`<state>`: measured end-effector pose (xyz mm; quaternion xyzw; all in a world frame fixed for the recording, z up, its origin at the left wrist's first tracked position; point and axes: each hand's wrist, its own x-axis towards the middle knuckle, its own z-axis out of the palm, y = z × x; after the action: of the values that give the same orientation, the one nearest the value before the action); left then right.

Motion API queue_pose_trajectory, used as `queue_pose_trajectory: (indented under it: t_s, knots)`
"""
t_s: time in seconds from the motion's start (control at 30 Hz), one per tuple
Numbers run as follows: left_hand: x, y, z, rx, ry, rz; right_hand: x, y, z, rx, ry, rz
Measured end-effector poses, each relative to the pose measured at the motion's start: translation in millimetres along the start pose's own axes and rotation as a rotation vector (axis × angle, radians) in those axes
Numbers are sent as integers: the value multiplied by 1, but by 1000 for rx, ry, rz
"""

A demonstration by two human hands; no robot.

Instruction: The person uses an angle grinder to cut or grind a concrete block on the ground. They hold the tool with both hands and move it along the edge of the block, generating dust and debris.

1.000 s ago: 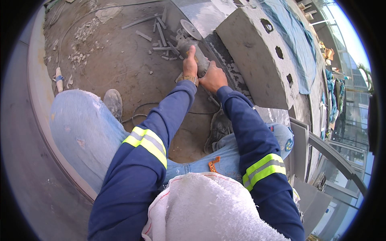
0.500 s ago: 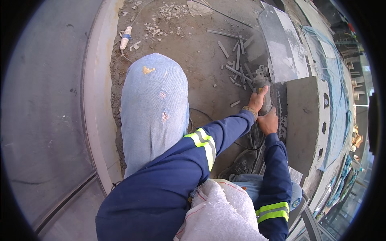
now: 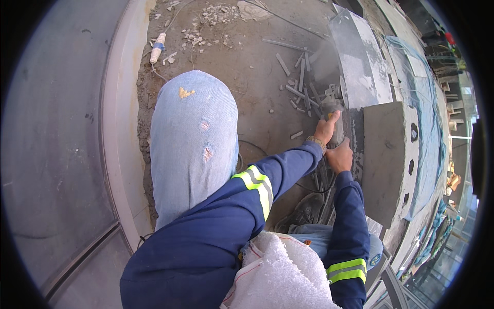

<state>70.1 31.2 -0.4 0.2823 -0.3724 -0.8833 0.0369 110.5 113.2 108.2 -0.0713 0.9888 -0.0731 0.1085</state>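
Observation:
My left hand (image 3: pixel 326 129) grips the body of an angle grinder (image 3: pixel 334 109), fingers wrapped round it. Just below it, my right hand (image 3: pixel 340 156) is closed on the rear of the same tool. The grinder's disc sits against the edge of a thick grey stone slab (image 3: pixel 383 159) on the right, and a thin haze of dust hangs above the tool. Both arms wear dark blue sleeves with yellow reflective bands. My left knee (image 3: pixel 193 129) in light blue jeans is raised at the centre.
Several cut stone strips (image 3: pixel 301 82) and rubble (image 3: pixel 216 13) lie on the dirt floor beyond the grinder. A white tube (image 3: pixel 157 47) lies by the curved kerb (image 3: pixel 116 129) on the left. A white towel (image 3: pixel 283 275) hangs below. A black cable (image 3: pixel 303 186) loops near my shoe.
The view has swung left and downward, so my knee now fills the centre. Both hands stay on the grinder against the slab edge.

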Motion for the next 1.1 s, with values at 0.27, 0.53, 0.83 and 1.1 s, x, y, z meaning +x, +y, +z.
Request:
queue_pose_trajectory:
  t_s: [0.27,0.53,0.83,1.1]
  knots:
    - [-10,14,-2,-36,-34,-21,4,-3,3,-17,-1,1]
    - [-13,19,5,15,32,2,7,1,3,5,13,-5]
    - [2,7,1,-31,-14,-2,12,-3,3,20,10,4]
    - [14,1,-1,-53,1,-21,14,-7,4,1,-4,0]
